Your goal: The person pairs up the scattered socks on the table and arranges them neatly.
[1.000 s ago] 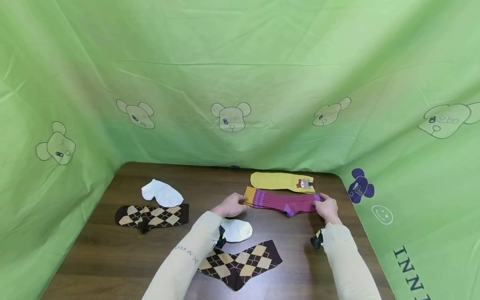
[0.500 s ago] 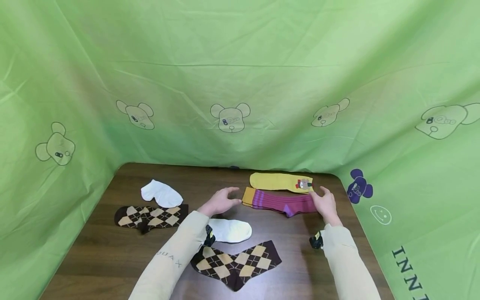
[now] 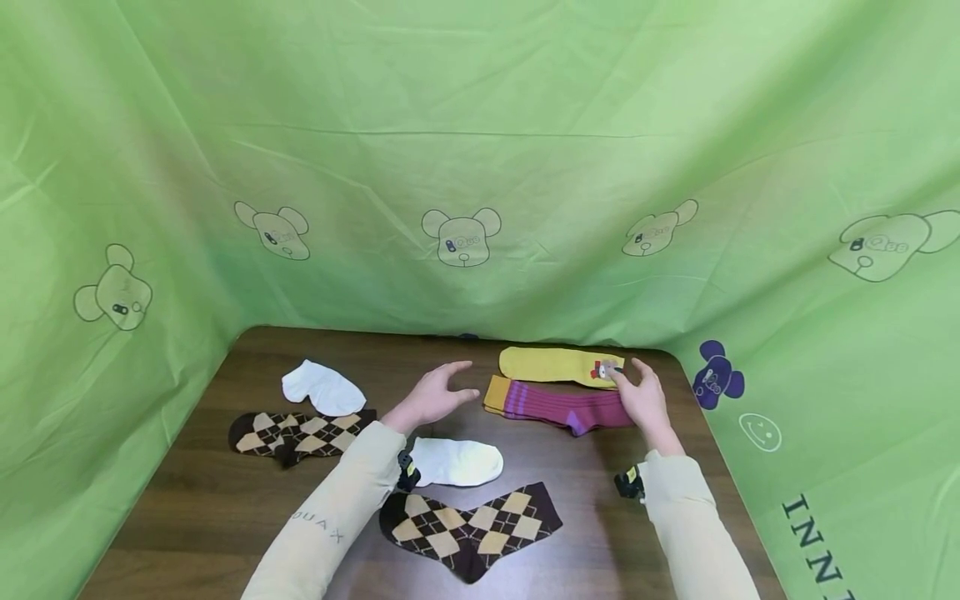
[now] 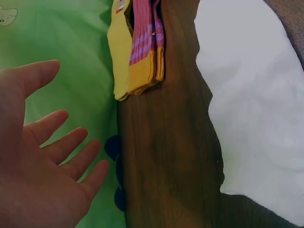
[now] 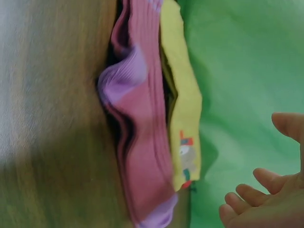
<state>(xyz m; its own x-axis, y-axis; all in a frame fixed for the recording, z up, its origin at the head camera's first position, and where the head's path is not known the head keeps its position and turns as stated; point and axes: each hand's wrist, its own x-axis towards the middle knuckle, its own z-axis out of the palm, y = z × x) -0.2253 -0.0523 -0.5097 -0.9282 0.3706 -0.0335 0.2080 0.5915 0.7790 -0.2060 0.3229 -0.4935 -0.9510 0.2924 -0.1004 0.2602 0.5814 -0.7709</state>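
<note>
Purple-maroon socks [image 3: 551,402] with an orange cuff lie flat, one on another, at the right of the table. Just behind them is a yellow sock [image 3: 551,363] with a small animal figure at its right end. My left hand [image 3: 431,398] is raised left of the orange cuff, fingers spread and holding nothing. Over the right end of the purple socks hovers my right hand [image 3: 645,402], thumb and fingers apart, also with nothing in it. Below the left wrist lies a white sock [image 3: 459,462], shown large in the left wrist view.
Brown argyle socks [image 3: 480,529] lie at the front middle, and another argyle pair [image 3: 300,435] at the left. A second white sock [image 3: 324,387] sits behind that pair. Green printed cloth [image 3: 465,167] hangs around the wooden table [image 3: 195,500].
Both hands have let go of the purple socks. The left hand has moved left and lifted; the right has risen slightly. The socks stay in place.
</note>
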